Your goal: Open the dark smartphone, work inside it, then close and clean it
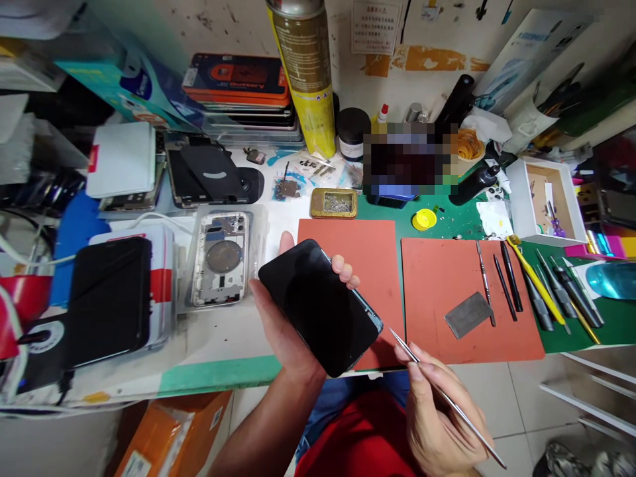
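Observation:
My left hand (291,324) is wrapped round a smartphone (318,305), its dark screen facing up and tilted above the bench edge. A gap with a pale inner strip shows along the phone's right edge, near my left fingertips. In my right hand (442,411), pinched like a pen, are slim silver tweezers (457,407) with a fine point. Their tip is just right of the phone's lower right corner, apart from it. Under and behind the phone lies an orange-brown mat (348,245).
A second mat (422,291) carries a grey metal plate (467,315) and slim tools. A toothbrush (536,278) lies among screwdrivers at right. Leftward are an opened phone housing (218,262) and another dark phone (109,298). A spray can (308,79) and screw tin (332,203) stand behind.

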`<state>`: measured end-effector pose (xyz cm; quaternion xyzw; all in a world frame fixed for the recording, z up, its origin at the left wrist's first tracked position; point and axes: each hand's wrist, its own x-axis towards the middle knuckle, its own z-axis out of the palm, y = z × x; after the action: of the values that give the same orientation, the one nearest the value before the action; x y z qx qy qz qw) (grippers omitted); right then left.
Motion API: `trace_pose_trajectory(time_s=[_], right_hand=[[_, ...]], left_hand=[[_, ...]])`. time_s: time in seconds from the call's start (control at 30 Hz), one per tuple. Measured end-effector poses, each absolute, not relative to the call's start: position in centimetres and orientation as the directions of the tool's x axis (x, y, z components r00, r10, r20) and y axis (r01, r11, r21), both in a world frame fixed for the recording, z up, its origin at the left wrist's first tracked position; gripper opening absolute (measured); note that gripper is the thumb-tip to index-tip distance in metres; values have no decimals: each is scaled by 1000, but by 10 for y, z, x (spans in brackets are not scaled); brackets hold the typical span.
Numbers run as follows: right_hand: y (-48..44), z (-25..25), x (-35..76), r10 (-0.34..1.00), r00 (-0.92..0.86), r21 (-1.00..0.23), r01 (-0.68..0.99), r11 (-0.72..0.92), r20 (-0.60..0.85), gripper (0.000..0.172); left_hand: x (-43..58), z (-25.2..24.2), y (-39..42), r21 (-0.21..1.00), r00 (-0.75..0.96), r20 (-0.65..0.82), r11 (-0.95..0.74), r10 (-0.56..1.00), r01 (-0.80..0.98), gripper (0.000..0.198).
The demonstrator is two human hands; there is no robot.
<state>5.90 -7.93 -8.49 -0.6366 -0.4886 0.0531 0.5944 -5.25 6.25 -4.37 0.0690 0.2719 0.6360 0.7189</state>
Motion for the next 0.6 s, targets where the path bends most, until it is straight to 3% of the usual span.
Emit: trace_pose_trajectory(time_s=[0.1,0.6], right_hand=[[-78,-88,58,658,547,-832,503,235,517,44],[-75,-93,57,665,498,-789,568,236,557,45]], left_hand=[[-53,-43,62,440,48,-312,189,949,-878,59],[-52,-42,63,471,33,-322,190,946,-862,60]])
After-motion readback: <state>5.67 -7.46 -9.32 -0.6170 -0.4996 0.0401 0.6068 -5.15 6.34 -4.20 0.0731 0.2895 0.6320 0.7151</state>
